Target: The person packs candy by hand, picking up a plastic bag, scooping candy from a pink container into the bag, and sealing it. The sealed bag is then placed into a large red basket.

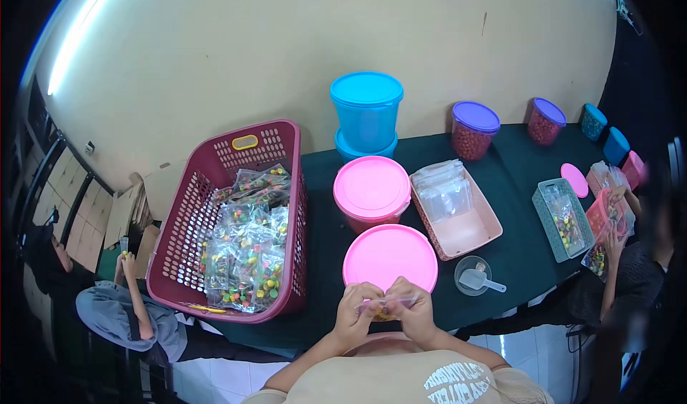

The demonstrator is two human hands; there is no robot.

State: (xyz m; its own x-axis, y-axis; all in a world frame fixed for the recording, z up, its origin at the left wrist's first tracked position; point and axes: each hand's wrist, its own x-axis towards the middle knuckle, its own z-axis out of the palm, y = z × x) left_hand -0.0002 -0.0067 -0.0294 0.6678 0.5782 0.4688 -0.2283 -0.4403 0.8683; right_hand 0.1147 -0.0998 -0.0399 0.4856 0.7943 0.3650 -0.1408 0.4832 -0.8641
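My left hand (356, 311) and my right hand (411, 309) are side by side close to my chest, at the near edge of the table. Between them they pinch the top of a small clear plastic bag (388, 304), with something yellowish showing low in it. Their fingers are closed on the plastic. Just beyond my hands lies the round pink lid (391, 259) of a tub. A second pink-lidded tub (372, 188) stands behind it. To the left, a big maroon basket (298, 211) holds many clear bags of colourful round pieces.
Right of the tubs are a pink tray (469, 245) of empty bags and a clear bowl with a scoop (481, 281). Blue tubs (366, 110) and purple-lidded tubs (474, 130) line the wall. One person (129, 314) is at left, another (622, 275) at right beside a green basket (549, 221).
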